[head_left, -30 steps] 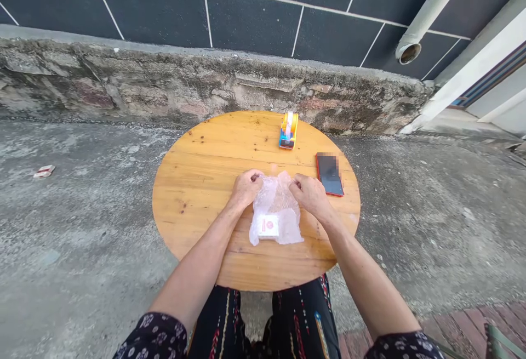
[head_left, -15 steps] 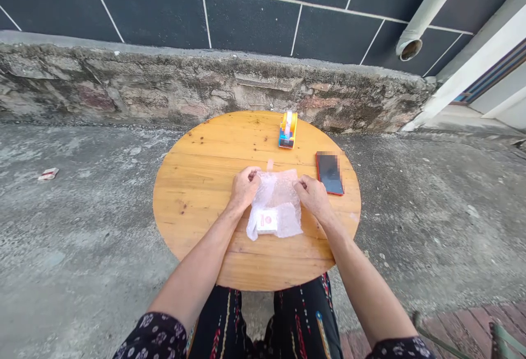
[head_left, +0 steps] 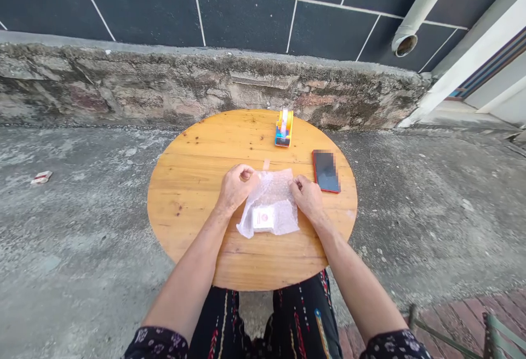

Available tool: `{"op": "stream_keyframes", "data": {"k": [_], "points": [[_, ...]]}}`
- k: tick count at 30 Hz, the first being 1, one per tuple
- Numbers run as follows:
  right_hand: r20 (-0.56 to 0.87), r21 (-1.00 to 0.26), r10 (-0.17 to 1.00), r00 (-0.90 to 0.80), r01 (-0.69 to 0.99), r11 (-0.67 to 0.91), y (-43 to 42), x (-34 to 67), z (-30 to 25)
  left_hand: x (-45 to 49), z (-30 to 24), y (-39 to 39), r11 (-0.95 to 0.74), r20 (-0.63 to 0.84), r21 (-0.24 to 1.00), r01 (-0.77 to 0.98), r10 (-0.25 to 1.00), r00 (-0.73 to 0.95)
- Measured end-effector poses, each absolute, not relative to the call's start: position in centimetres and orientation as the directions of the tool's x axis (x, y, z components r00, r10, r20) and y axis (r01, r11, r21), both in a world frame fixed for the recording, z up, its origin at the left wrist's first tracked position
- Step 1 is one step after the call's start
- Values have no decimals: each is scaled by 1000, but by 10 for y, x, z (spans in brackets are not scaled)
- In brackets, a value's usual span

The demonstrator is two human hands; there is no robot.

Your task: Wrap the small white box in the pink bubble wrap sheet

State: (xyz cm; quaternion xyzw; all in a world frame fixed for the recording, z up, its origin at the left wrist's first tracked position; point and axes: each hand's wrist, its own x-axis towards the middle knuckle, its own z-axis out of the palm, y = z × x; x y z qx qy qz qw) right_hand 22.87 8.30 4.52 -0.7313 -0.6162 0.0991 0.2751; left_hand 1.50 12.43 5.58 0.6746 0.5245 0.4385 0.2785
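A sheet of bubble wrap (head_left: pixel 276 186) lies on the round wooden table (head_left: pixel 184 194), unfolded at its far side. On its near part rests a small white box (head_left: pixel 263 217) with reddish print, bubble wrap around its sides. My left hand (head_left: pixel 237 186) pinches the sheet's far left edge between thumb and fingers. At the right edge, my right hand (head_left: pixel 304 193) grips the wrap with curled fingers. A short strip of tape (head_left: pixel 266 164) sticks out just beyond the sheet's far edge.
A yellow and blue tape dispenser (head_left: pixel 284 129) stands at the table's far side. To the right lies a phone (head_left: pixel 326 175) in a red case. A crumpled packet (head_left: pixel 41 177) is on the concrete floor, and a chair frame (head_left: pixel 489 329) shows at lower right.
My left hand has moved a little left and outward, drawing the left side of the bubble wrap wider. My right hand keeps its hold. The whole view has shifted slightly.
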Motion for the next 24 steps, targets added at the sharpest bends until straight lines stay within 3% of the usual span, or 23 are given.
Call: {"op": "stream_keyframes", "data": {"k": [7, 13, 18, 24], "points": [[196, -509, 954, 226, 855, -98, 81, 227, 45, 9, 62, 113, -417, 240, 690, 591, 903, 356], [203, -516, 953, 226, 852, -92, 81, 227, 44, 13, 58, 111, -433, 267, 631, 644, 900, 343], [208, -501, 949, 238, 859, -105, 81, 226, 44, 13, 59, 111, -388, 271, 654, 649, 922, 277], [191, -507, 952, 240, 854, -114, 81, 225, 45, 14, 64, 107, -465, 264, 570, 677, 884, 385]]}}
